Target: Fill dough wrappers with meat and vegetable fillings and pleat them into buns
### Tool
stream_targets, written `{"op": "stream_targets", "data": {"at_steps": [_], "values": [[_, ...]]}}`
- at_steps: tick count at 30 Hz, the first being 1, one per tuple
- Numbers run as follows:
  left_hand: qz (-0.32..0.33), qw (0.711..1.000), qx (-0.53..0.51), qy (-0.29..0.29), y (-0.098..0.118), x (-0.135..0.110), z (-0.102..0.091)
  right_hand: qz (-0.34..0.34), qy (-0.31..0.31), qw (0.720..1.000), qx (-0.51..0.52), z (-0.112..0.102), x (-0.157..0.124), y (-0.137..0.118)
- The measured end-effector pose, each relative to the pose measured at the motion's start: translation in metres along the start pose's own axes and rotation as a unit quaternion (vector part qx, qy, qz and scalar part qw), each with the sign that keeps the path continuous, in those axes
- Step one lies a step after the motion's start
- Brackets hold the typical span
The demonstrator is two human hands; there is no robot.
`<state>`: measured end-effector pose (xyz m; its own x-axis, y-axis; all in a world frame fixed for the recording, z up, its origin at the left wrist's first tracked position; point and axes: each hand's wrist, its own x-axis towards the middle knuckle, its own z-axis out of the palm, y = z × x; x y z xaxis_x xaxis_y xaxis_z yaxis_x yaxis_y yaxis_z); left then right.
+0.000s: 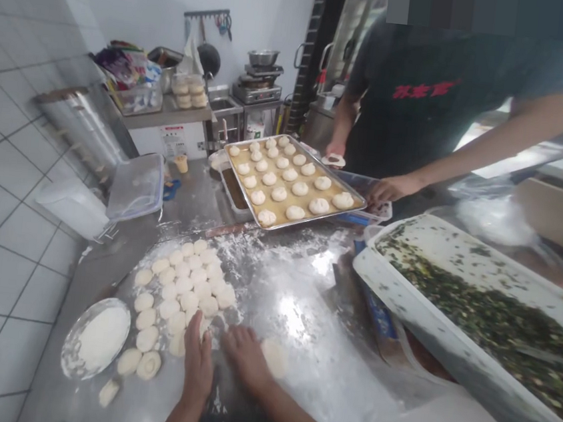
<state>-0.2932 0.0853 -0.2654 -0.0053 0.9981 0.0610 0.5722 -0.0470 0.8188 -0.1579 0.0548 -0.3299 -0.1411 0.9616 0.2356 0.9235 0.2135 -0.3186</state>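
My left hand (196,362) lies flat with its fingers stretched out, touching the near edge of a pile of several small dough pieces (185,288) on the floured steel counter (295,320). My right hand (246,356) rests palm down beside it, its fingers bent; whether anything is under them is hidden. A flattened dough disc (276,358) lies just right of my right hand.
A small bowl of flour (96,338) sits at the left. A tray of shaped buns (292,182) stands at the back. A white tub of chopped green filling (477,312) fills the right. Another person in a dark shirt (425,92) stands behind the tray.
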Motion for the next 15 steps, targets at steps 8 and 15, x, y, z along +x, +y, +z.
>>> {"op": "stream_targets", "data": {"at_steps": [8,15], "values": [[-0.063,0.998,-0.028,0.003,-0.016,-0.005,-0.032,0.152,0.046,0.985,-0.061,-0.014,0.045,0.08],[-0.045,0.999,0.005,-0.018,-0.011,0.023,-0.025,0.17,0.04,0.981,-0.089,0.015,0.051,0.089]]}}
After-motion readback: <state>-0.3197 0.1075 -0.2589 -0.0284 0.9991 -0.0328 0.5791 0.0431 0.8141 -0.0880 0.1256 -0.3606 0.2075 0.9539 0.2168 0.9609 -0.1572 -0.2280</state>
